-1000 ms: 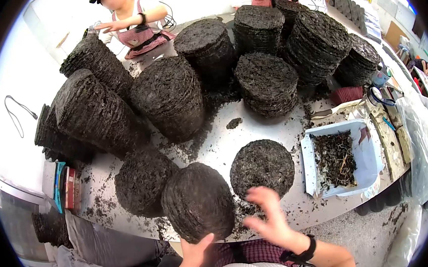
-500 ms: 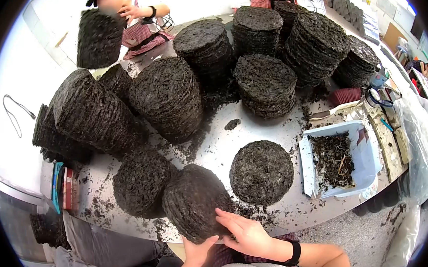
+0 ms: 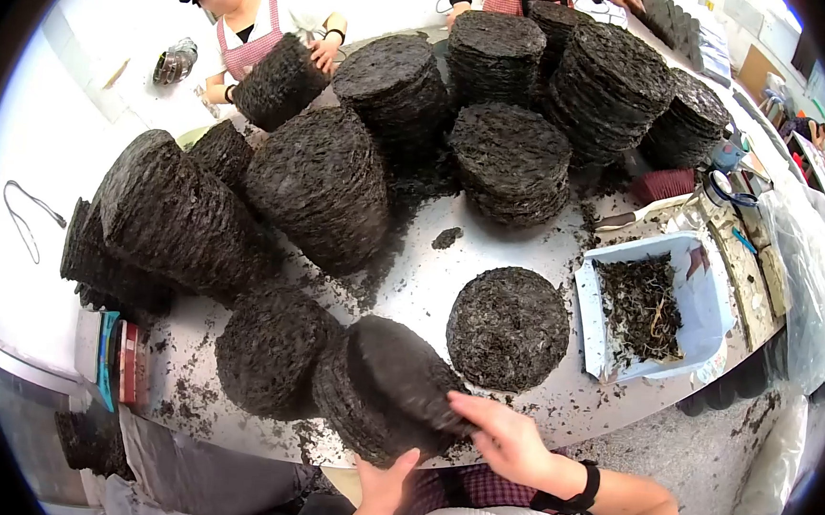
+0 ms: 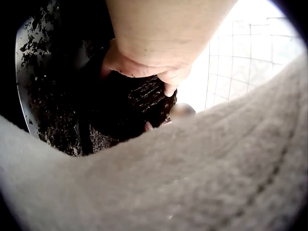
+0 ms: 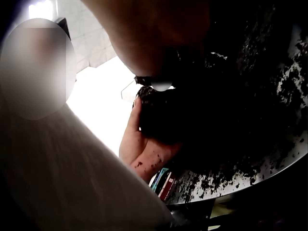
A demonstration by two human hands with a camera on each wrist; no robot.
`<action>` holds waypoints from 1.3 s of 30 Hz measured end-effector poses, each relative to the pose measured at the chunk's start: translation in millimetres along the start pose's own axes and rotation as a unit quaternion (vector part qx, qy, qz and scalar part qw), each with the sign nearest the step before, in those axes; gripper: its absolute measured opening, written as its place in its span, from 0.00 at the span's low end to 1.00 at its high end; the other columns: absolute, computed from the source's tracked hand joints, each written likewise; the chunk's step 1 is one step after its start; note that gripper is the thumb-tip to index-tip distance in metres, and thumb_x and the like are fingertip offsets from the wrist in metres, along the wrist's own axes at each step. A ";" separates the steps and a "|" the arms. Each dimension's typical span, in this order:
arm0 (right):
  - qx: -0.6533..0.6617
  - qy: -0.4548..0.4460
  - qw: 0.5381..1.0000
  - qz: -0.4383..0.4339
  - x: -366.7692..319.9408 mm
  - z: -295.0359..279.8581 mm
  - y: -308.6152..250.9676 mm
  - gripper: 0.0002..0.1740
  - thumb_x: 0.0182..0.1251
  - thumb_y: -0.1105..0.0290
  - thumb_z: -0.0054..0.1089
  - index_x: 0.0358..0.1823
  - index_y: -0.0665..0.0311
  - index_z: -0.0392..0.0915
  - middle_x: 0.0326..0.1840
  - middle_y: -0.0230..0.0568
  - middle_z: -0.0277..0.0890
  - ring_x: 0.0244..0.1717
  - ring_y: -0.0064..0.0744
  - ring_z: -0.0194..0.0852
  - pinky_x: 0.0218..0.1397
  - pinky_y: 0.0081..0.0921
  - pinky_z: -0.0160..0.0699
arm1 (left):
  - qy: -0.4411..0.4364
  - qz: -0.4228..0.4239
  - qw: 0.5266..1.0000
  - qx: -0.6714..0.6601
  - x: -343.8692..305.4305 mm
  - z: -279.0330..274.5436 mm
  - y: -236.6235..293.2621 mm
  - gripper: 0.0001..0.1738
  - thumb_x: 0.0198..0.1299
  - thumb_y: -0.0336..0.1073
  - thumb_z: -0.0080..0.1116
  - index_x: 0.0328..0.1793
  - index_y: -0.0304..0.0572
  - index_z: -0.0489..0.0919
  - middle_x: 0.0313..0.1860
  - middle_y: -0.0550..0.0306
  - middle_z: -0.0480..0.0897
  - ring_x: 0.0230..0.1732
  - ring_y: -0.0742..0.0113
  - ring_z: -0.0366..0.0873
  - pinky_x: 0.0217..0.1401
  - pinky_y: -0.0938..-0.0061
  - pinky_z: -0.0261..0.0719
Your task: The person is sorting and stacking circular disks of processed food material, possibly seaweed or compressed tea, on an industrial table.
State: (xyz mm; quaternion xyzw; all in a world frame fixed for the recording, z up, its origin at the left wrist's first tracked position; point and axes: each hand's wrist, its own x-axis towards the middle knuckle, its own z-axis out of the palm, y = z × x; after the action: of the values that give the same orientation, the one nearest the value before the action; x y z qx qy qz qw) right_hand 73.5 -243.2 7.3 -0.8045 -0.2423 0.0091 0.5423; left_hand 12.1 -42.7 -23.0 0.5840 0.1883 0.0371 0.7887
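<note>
A stack of dark round sheets (image 3: 350, 401) leans at the table's front edge. My left hand (image 3: 383, 485) supports its near end, thumb and fingers spread against it; the left wrist view shows that hand (image 4: 144, 67) against the dark layers (image 4: 149, 96). My right hand (image 3: 514, 442) pinches the edge of one round sheet (image 3: 405, 367), which is lifted and tilted off the stack, slightly blurred. Another dark round piece (image 3: 508, 328) lies flat on the table to the right. A second leaning stack (image 3: 272, 351) touches the held one on its left.
Several tall dark stacks (image 3: 322, 189) stand across the table's back and left. A blue tray (image 3: 714, 326) with dark scraps is at the right, a brush (image 3: 626, 218) behind it. Red and teal boxes (image 3: 130, 362) sit at the left edge. A person (image 3: 251, 40) holds a stack across the table.
My right hand has come from above the flat round piece to the stack, and one sheet has since lifted off. The left hand stays at the stack. The person opposite has moved a stack.
</note>
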 end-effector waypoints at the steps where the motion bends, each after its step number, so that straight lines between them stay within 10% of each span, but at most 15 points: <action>1: 0.015 -0.044 0.999 -0.001 1.2 5.1 -1.9 0.27 0.54 0.81 0.55 0.59 0.65 0.72 0.65 0.49 0.70 0.66 0.49 0.68 0.66 0.41 0.71 | 0.004 0.001 1.000 0.000 2.0 -0.7 -3.2 0.41 0.49 0.23 0.68 0.68 0.31 0.60 0.60 0.50 0.72 0.59 0.61 0.72 0.66 0.66 0.69; 5: 0.092 -0.084 0.992 0.005 3.0 19.7 -1.5 0.35 0.60 0.57 0.68 0.60 0.70 0.63 0.72 0.59 0.55 0.72 0.53 0.58 0.69 0.39 0.65 | 0.016 0.029 0.999 0.029 2.9 -3.9 -12.6 0.44 0.49 0.23 0.69 0.69 0.31 0.54 0.62 0.49 0.69 0.61 0.61 0.70 0.66 0.66 0.68; 10: 0.133 -0.068 0.985 0.091 8.7 28.2 3.4 0.36 0.59 0.56 0.70 0.61 0.69 0.63 0.66 0.54 0.58 0.67 0.51 0.59 0.68 0.37 0.63 | -0.095 0.070 0.977 0.176 5.8 -15.8 -22.9 0.46 0.50 0.27 0.70 0.70 0.32 0.51 0.61 0.46 0.68 0.61 0.61 0.70 0.64 0.65 0.69; 14: 0.109 -0.073 0.987 0.097 11.1 31.1 -2.3 0.37 0.56 0.55 0.72 0.60 0.67 0.65 0.69 0.56 0.54 0.72 0.54 0.50 0.72 0.41 0.55 | -0.138 0.102 0.950 0.262 0.5 5.3 1.2 0.29 0.49 0.26 0.70 0.58 0.30 0.72 0.53 0.51 0.79 0.55 0.62 0.77 0.60 0.65 0.74; 20: 0.043 -0.115 0.992 0.009 17.7 24.8 -16.5 0.36 0.56 0.55 0.71 0.61 0.65 0.66 0.75 0.54 0.47 0.78 0.59 0.35 0.76 0.50 0.49 | -0.045 0.025 0.993 0.109 -2.0 -8.8 -8.0 0.32 0.47 0.27 0.71 0.61 0.33 0.72 0.56 0.51 0.78 0.56 0.60 0.77 0.61 0.65 0.74; 23: 0.058 -0.112 0.992 -0.003 17.9 26.9 -11.0 0.38 0.56 0.59 0.71 0.65 0.66 0.64 0.74 0.55 0.51 0.77 0.55 0.45 0.75 0.46 0.53 | -0.038 -0.040 0.992 -0.115 -0.4 -12.3 -1.4 0.37 0.48 0.24 0.69 0.66 0.33 0.66 0.59 0.50 0.75 0.59 0.57 0.74 0.64 0.64 0.72; 32: -0.095 -0.049 0.993 -0.045 21.5 23.6 -11.5 0.32 0.52 0.75 0.59 0.63 0.67 0.69 0.66 0.51 0.69 0.63 0.45 0.73 0.61 0.33 0.78 | -0.047 0.029 0.999 0.000 4.6 -13.9 -2.3 0.32 0.49 0.27 0.71 0.61 0.30 0.71 0.57 0.52 0.77 0.56 0.64 0.75 0.63 0.67 0.71; 36: -0.008 0.088 0.993 0.084 18.3 0.1 -4.8 0.25 0.58 0.79 0.53 0.59 0.66 0.73 0.55 0.50 0.79 0.45 0.42 0.84 0.47 0.31 0.83 | -0.021 0.019 1.000 -0.004 1.1 -22.8 -4.1 0.32 0.49 0.26 0.71 0.62 0.31 0.70 0.57 0.52 0.77 0.56 0.62 0.75 0.64 0.67 0.71; 39: 0.166 0.231 0.917 0.280 5.2 -26.6 36.8 0.26 0.64 0.79 0.50 0.66 0.65 0.66 0.54 0.48 0.76 0.54 0.36 0.76 0.57 0.29 0.74 | -0.022 0.013 1.000 -0.002 -0.9 -26.3 3.4 0.35 0.48 0.27 0.72 0.63 0.32 0.69 0.57 0.53 0.77 0.57 0.61 0.75 0.65 0.65 0.69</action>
State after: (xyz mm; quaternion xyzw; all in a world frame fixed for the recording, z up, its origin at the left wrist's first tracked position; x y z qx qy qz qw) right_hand 99.4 -275.1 -12.7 -0.7178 0.1296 0.0141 0.6839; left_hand 2.8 -18.1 -26.2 0.5852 0.1631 0.0348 0.7936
